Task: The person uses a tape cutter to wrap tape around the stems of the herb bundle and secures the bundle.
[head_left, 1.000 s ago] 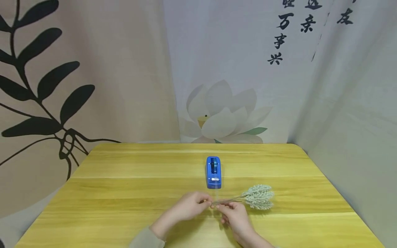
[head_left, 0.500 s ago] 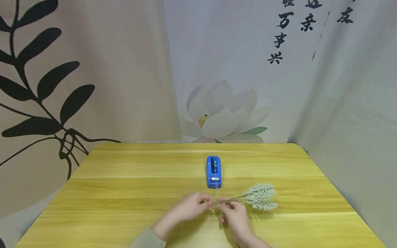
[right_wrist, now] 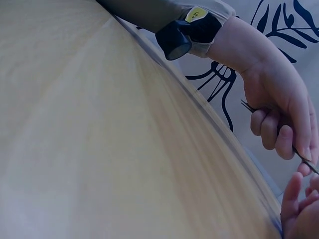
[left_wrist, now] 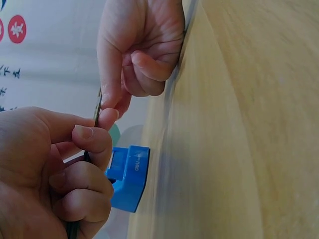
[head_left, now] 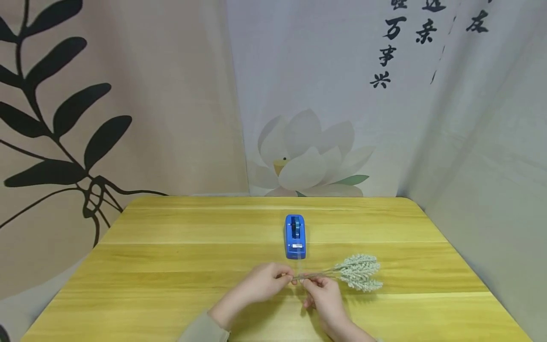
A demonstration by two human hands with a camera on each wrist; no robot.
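A bunch of pale green, wheat-like sprigs point(head_left: 359, 271) lies sideways over the table, heads to the right. My left hand point(head_left: 266, 282) grips the stem ends, its fingers curled round them in the left wrist view. Just right of it, my right hand point(head_left: 326, 297) pinches the thin stems point(left_wrist: 98, 107) between thumb and forefinger, its other fingers bent. A clear tape strip point(head_left: 299, 266) runs from the blue tape dispenser point(head_left: 295, 236) towards the stems by the fingertips. Where tape meets stems is mostly hidden by the fingers.
The wooden table point(head_left: 171, 247) bears the dispenser beyond the hands. Behind it hang curtains point(head_left: 179, 95) with leaf, lotus and writing prints. A wrist camera point(right_wrist: 175, 40) is strapped at the left sleeve.
The sprig heads have shifted slightly to the right and spread a little. My right fingertips have moved slightly right along the stems; the left hand has stayed nearly still.
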